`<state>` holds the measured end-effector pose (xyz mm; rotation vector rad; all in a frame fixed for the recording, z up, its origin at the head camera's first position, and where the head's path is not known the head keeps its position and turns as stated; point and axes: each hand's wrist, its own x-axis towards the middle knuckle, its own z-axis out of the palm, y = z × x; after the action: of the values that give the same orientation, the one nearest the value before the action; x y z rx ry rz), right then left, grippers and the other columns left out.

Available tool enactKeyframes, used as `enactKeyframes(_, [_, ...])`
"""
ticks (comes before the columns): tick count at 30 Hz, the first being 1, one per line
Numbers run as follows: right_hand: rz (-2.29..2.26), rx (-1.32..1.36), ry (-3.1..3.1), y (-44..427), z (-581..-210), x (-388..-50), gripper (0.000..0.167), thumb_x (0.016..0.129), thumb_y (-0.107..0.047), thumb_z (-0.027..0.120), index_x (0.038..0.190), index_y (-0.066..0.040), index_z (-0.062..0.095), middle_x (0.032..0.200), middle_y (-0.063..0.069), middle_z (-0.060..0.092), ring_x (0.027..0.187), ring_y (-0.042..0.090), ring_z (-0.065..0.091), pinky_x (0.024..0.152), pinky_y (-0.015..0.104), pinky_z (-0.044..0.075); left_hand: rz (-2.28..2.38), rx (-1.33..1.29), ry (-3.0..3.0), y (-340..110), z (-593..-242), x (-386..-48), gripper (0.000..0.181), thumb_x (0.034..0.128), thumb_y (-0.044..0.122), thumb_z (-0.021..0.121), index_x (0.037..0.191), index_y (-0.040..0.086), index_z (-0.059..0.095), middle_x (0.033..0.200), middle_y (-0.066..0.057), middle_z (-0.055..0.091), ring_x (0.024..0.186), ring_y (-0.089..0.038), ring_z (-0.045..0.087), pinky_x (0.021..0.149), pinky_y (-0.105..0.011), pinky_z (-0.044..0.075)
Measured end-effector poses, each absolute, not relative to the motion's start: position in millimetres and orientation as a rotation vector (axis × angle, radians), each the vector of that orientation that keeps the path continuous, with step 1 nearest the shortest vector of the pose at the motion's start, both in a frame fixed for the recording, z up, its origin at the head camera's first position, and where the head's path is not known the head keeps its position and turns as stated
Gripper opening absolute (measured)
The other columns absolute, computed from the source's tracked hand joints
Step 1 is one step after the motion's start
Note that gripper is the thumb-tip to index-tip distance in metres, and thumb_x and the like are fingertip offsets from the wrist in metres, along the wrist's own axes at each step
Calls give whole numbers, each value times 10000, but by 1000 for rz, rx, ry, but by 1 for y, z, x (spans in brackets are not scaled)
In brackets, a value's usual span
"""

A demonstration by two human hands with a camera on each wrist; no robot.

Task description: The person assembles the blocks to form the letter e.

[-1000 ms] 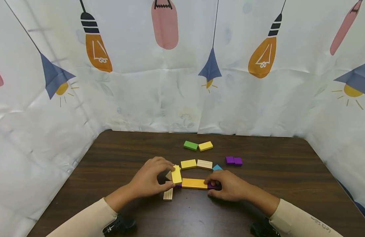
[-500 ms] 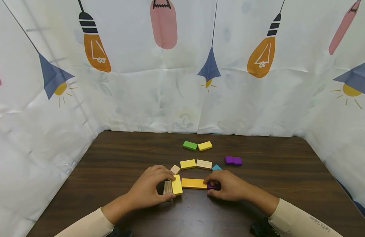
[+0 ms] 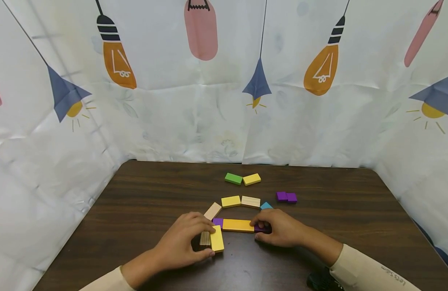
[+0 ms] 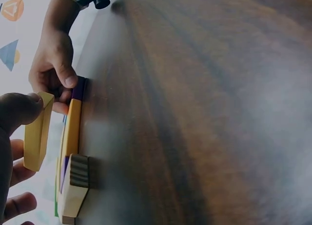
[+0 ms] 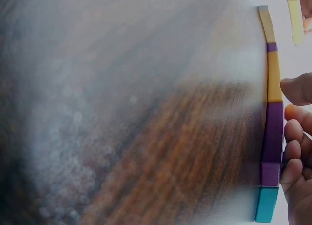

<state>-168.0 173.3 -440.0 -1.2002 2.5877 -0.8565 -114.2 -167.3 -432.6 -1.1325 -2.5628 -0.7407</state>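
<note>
My left hand (image 3: 180,242) pinches a yellow block (image 3: 217,239) between thumb and fingers. The left wrist view shows this yellow block (image 4: 38,134) held up off the table. Close beside it in the head view lies a striped wooden block (image 3: 205,238), partly covered. A pale wooden block (image 3: 212,210) slants behind the left hand. Over at the right end of a long orange block (image 3: 238,225), my right hand (image 3: 282,228) holds a dark purple block (image 3: 260,229) with curled fingers. A small purple block (image 3: 218,222) touches the orange block's left end.
Behind the orange block lie another yellow block (image 3: 230,201), a light wooden block (image 3: 250,201) and a partly hidden blue block (image 3: 266,205). Farther back are a green block (image 3: 233,178) and a yellow one. Two purple blocks (image 3: 286,197) sit right. A printed curtain (image 3: 224,121) borders the dark table (image 3: 155,182).
My left hand has brought the yellow block nearer to me, uncovering the pale wooden block and the small purple block. My right hand has stayed in place at the dark purple block.
</note>
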Motion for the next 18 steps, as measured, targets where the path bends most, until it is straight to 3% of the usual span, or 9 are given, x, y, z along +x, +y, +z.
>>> enactKeyframes(18, [-856,-1185,2584,174,-441,-168,257,924,-268,780,1158,-180,722,947,-139,574,855,36,533,767,258,491,-668,-1201,-2531,-170,-440,-93,385,819,519,836,1095,281,713,1194,182,638,1172,-132,540,991,-459,441])
